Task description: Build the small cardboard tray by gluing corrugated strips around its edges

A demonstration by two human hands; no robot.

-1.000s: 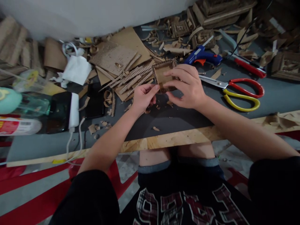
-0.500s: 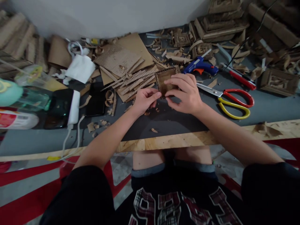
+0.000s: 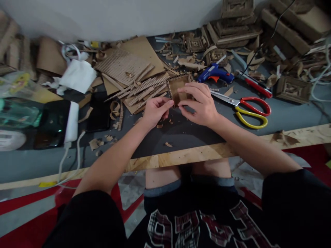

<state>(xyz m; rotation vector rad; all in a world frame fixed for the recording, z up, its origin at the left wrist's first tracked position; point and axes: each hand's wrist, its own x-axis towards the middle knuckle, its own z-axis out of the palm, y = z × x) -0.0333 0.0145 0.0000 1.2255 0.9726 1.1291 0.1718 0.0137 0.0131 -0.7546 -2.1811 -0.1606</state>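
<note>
Between my hands is a small square cardboard tray (image 3: pixel 173 88) with a raised corrugated rim, tilted up off the table. My left hand (image 3: pixel 157 111) pinches its lower left corner between thumb and curled fingers. On the other side my right hand (image 3: pixel 200 104) grips it, the fingertips reaching over the rim and the thumb at the bottom edge. The right hand hides the tray's right part. Just behind the tray lie corrugated cardboard strips (image 3: pixel 144 90), and a blue glue gun (image 3: pixel 216 73) rests beyond my right hand.
Scissors (image 3: pixel 241 105) with red and yellow handles lie right of my right hand, near a red-handled cutter (image 3: pixel 258 88). Cardboard sheets (image 3: pixel 124 65) are at the back. A phone (image 3: pixel 97 119), a white power bank (image 3: pixel 71 122) and bottles (image 3: pixel 22 113) stand or lie at left. Cardboard frames (image 3: pixel 232 36) are stacked back right.
The view has shifted slightly to the right, so things on the table appear further left. Both hands keep their hold on the cardboard tray, with little visible change in grip.
</note>
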